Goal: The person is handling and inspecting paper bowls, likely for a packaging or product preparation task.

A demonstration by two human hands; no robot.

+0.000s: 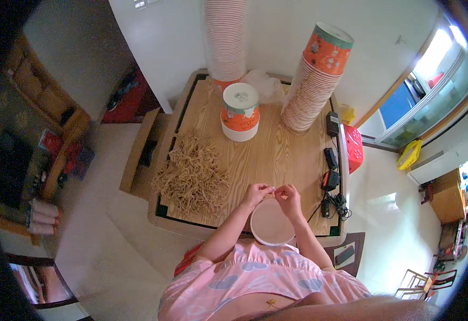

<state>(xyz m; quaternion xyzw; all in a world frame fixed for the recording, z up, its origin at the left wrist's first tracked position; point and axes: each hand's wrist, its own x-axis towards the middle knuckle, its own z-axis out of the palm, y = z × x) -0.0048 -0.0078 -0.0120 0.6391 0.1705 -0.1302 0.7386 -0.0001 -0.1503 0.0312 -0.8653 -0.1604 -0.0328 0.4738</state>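
A white-lined paper bucket (273, 223) stands at the table's near edge against my body, its open mouth facing up. At its far rim my left hand (257, 195) and my right hand (289, 200) are close together, fingers pinched. Whatever lies between the fingertips is too small to make out. A loose heap of tan paper cords (194, 174) lies on the table to the left. Farther back, upside down, stand a few nested buckets (240, 112) in orange, green and white.
Two tall bucket stacks, the left stack (226, 40) and the leaning right stack (315, 80), rise at the back with a clear plastic bag (264, 85) between them. Black adapters (330, 180) and a coiled cable (342, 208) line the right edge. A red stool (354, 148) stands beyond.
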